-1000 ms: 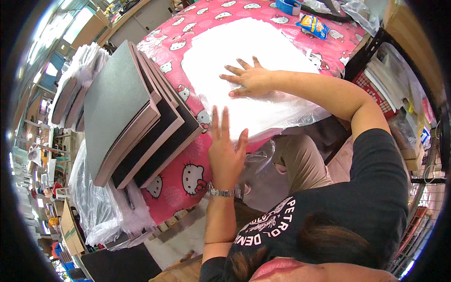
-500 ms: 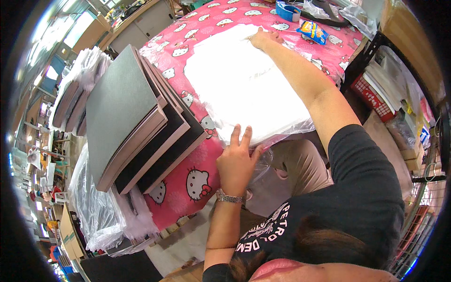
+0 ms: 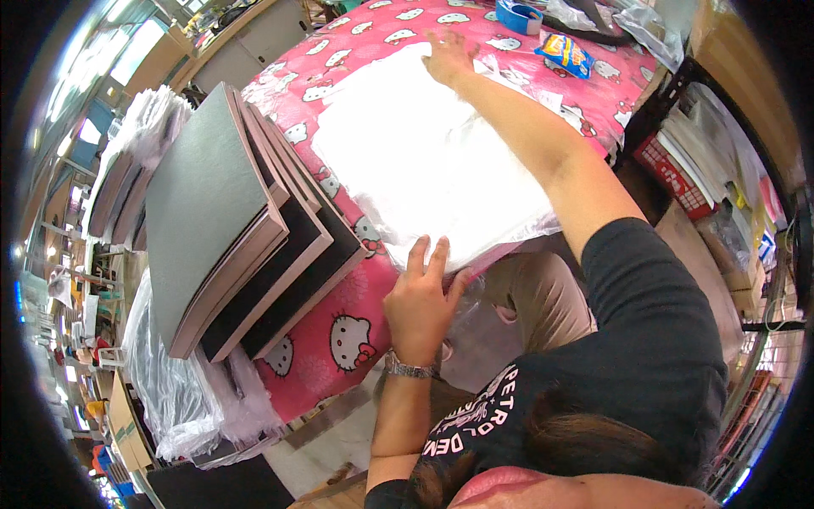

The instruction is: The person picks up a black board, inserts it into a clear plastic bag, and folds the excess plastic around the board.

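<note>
White sheets (image 3: 432,165) lie on the pink-covered tabletop (image 3: 309,386), at or close to its near edge; glare hides the surface, so we can't tell paper from film. Grip: both hands loose, nothing clasped. Left hand (image 3: 418,312) has fingers and thumb spread on the near edge; right hand (image 3: 450,59) is splayed at the far edge, arm stretched across. Main risk, we judge: a slide toward the lap if the right arm drags back, since the left only rests there. Clear plastic (image 3: 521,235) at the near edge looks slack; uneven pressure could crease it, and the metal watch (image 3: 410,366) could snag it. Dark boards (image 3: 208,195) stand just beside on the left, stacked out of line; a sideways push could catch their corners and shift the pile.
</note>
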`<state>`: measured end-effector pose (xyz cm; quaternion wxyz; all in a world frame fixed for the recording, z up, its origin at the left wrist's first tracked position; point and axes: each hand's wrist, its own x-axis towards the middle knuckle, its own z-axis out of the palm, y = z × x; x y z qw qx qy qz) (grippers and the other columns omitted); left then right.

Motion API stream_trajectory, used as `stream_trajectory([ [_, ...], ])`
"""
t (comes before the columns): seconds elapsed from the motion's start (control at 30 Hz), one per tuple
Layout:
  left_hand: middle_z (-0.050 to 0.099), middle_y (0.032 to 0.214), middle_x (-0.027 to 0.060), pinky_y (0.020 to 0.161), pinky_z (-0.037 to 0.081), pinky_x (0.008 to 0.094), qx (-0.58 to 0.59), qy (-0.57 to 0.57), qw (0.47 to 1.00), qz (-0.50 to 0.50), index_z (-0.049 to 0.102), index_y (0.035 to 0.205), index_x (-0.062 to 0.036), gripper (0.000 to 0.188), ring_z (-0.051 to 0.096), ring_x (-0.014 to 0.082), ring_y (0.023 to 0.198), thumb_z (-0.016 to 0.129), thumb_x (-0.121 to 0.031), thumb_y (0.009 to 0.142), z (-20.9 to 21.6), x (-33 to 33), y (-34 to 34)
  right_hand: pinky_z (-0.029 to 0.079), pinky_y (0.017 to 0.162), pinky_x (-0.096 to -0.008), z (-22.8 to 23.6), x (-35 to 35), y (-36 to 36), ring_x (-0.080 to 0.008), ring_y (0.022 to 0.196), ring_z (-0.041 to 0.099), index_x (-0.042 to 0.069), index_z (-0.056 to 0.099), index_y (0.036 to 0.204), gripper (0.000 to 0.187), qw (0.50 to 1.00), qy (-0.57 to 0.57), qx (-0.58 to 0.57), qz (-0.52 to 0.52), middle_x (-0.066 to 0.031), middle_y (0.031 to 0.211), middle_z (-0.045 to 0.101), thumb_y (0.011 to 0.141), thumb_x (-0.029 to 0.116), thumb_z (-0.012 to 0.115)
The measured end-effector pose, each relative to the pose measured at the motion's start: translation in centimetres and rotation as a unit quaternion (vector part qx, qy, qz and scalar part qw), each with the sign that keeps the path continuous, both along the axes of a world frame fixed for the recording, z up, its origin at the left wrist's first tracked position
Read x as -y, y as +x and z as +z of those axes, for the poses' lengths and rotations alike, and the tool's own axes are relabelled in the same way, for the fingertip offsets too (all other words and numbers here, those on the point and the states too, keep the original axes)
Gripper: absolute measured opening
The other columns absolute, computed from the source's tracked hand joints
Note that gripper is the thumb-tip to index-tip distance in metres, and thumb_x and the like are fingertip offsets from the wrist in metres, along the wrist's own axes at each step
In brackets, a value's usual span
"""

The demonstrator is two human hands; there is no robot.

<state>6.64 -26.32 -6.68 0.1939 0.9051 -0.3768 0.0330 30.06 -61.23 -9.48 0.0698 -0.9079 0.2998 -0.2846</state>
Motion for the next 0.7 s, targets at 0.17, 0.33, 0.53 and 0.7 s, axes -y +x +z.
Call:
stream_trajectory([
  [0.17, 0.055, 0.126, 0.0122, 0.066, 0.055, 0.038, 0.025, -0.008, 1.0, -0.012, 0.059, 0.121, -0.0122, 0.048, 0.066, 0.0291, 0.084, 0.063, -0.041, 0.082, -0.5, -0.5, 0.3, 0.01, 0.11, -0.0604, 0.8, -6.2, -2.1, -0.0278, 0.142, 0.014, 0.032, 0.027, 0.145, 0.066, 0.913, 0.0, -0.25, 0.322, -0.0059, 0.153, 0.02, 0.088, 0.064, 0.041],
  [0.33, 0.055, 0.127, 0.0138, 0.062, 0.055, 0.0378, 0.039, -0.001, 0.999, -0.003, 0.059, 0.121, -0.0116, 0.048, 0.067, 0.0295, 0.079, 0.061, -0.041, 0.084, -0.4, -0.2, 0.4, 0.009, 0.109, -0.0628, 1.5, -5.5, -2.5, -0.0269, 0.143, 0.012, 0.035, 0.026, 0.145, 0.071, 0.935, -0.008, -0.277, 0.223, -0.0024, 0.154, 0.017, 0.085, 0.072, 0.034],
  [0.53, 0.056, 0.126, 0.0124, 0.069, 0.055, 0.0399, 0.013, -0.007, 1.0, 0.0, 0.06, 0.12, -0.0131, 0.048, 0.066, 0.0299, 0.09, 0.062, -0.043, 0.083, -0.3, -0.2, 0.4, 0.01, 0.107, -0.065, 3.4, -2.1, 1.4, -0.028, 0.14, 0.02, 0.034, 0.031, 0.143, 0.07, 0.92, 0.13, -0.293, 0.225, -0.0032, 0.152, 0.025, 0.084, 0.07, 0.038],
  [0.7, 0.059, 0.12, 0.012, 0.07, 0.055, 0.0383, 0.01, -0.015, 1.0, -0.005, 0.06, 0.119, -0.0135, 0.046, 0.066, 0.0289, 0.09, 0.065, -0.039, 0.081, -0.2, -0.2, 0.3, 0.008, 0.101, -0.0747, 0.9, -4.2, 3.0, -0.0358, 0.139, 0.018, 0.031, 0.035, 0.142, 0.081, 0.955, 0.069, -0.227, 0.18, -0.0044, 0.151, 0.026, 0.075, 0.076, 0.046],
])
